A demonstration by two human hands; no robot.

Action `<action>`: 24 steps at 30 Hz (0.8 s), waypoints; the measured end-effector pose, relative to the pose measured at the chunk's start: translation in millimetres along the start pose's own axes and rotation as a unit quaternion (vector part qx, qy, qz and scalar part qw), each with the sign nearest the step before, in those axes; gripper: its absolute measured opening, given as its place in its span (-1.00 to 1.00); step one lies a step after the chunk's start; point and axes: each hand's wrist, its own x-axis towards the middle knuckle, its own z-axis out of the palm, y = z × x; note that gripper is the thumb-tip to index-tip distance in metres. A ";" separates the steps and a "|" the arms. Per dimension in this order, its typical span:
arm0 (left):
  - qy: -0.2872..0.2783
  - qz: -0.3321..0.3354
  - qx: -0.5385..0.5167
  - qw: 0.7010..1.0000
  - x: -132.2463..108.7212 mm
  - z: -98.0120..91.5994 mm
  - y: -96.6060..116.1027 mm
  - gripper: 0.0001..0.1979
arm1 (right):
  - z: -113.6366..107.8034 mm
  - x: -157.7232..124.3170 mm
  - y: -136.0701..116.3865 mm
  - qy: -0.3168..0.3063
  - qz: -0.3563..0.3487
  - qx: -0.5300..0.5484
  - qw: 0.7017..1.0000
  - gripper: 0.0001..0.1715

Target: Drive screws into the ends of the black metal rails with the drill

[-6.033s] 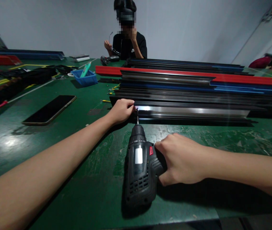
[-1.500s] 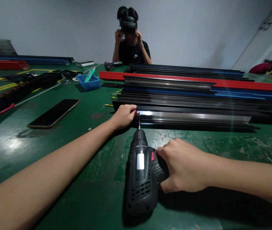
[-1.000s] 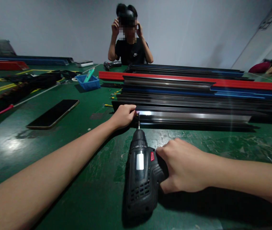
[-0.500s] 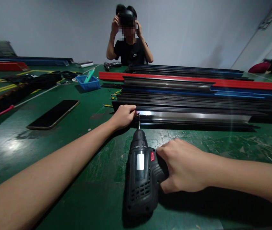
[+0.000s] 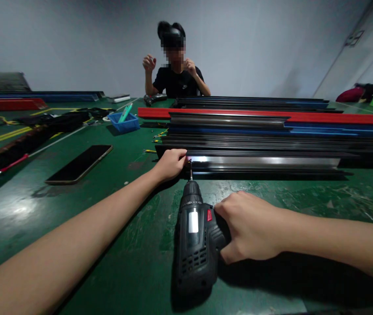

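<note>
My right hand [image 5: 250, 227] is wrapped round the handle of a black cordless drill [image 5: 195, 249], which lies on its side above the green table. Its bit [image 5: 191, 170] points away from me and meets the left end of a black metal profile [image 5: 265, 162], where a small light glows. My left hand [image 5: 172, 164] is closed on that same end of the profile, fingertips close beside the bit tip. The fingers' far side is hidden. Just beyond the left hand, a yellow-green wire end [image 5: 150, 151] sticks out from the stacked profiles.
Behind lie more black profiles [image 5: 232, 141] and a long red profile [image 5: 153, 113]. A phone [image 5: 79, 165] and a blue bin [image 5: 125, 124] with a green-handled tool stand left. A co-worker [image 5: 178, 78] in a headset sits opposite, near another drill [image 5: 155, 99].
The view has tilted up slightly, so things appear a little lower. The co-worker has lowered both hands from the headset. My hands, the drill and the profile keep their places relative to each other.
</note>
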 end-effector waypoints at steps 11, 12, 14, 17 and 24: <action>-0.003 0.010 0.001 1.000 -0.7 -1.1 -3.9 -0.68 | -0.2 -0.1 -0.6 -0.017 0.007 -0.002 1.000 -0.43; -0.004 0.009 0.001 1.000 -0.5 -1.1 -3.9 -0.68 | -0.4 0.3 -0.5 -0.019 0.007 -0.002 1.000 -0.43; -0.006 0.008 -0.005 1.000 -0.4 -1.3 -3.3 -0.69 | -0.7 1.1 -0.6 -0.018 0.007 -0.007 1.000 -0.41; -0.008 0.006 -0.013 1.000 -0.7 -1.9 -1.6 -0.69 | -1.7 1.7 -1.2 -0.016 0.007 -0.010 1.000 -0.40; -0.010 -0.002 -0.002 1.000 -0.9 -2.8 0.6 -0.70 | -1.5 -0.9 -1.1 -0.022 0.009 -0.003 1.000 -0.42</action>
